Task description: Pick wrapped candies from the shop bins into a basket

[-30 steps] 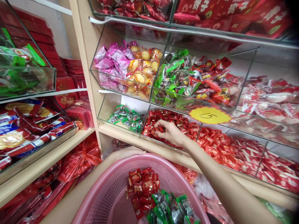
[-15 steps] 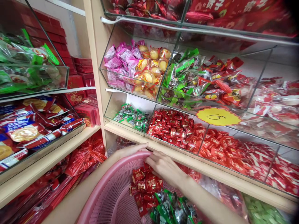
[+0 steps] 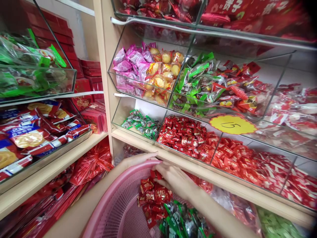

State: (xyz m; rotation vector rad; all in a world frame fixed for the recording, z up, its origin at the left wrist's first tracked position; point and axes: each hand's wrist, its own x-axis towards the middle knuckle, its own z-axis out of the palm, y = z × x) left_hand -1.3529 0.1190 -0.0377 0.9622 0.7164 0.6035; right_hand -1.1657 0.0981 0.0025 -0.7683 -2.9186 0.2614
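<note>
A pink plastic basket with mesh walls stands tilted below the shelf front. My left hand is closed at its far rim, thumb along the top, the other fingers hidden behind. Inside the far side of the basket, my right hand has its fingers curled down around red-wrapped candies, which show between the fingers. More red and gold candies lie under that hand. Green and dark wrapped candies lie nearer to me in the basket.
Just above my hands is a wooden shelf edge. Clear bins behind it hold green candies, dark red candies and brighter red ones. A yellow price tag hangs above. Packaged biscuits fill the left shelf.
My right hand has shifted slightly left and down from the rim, and red wrapping now shows between its fingers. My left hand keeps its place on the rim.
</note>
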